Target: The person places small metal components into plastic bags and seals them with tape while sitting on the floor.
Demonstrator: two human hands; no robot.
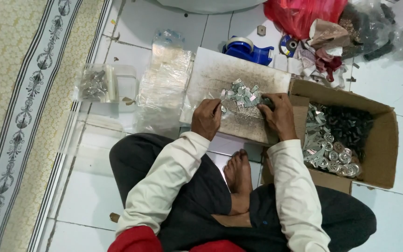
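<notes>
1. The floor (89,200) is laid with white glossy tiles and thin dark grout lines, filling most of the frame.
2. A patterned rug (19,116) runs down the left edge of the frame: cream-yellow ground, a grey border with leafy scrolls, and dark stripes.
3. The curved white base of a large object (206,4) shows at the top centre, cut off by the frame.
4. Light is even and soft, with faint reflections on the tiles at lower centre.
5. Small brown scraps (114,217) lie on the tiles at lower left.
</notes>
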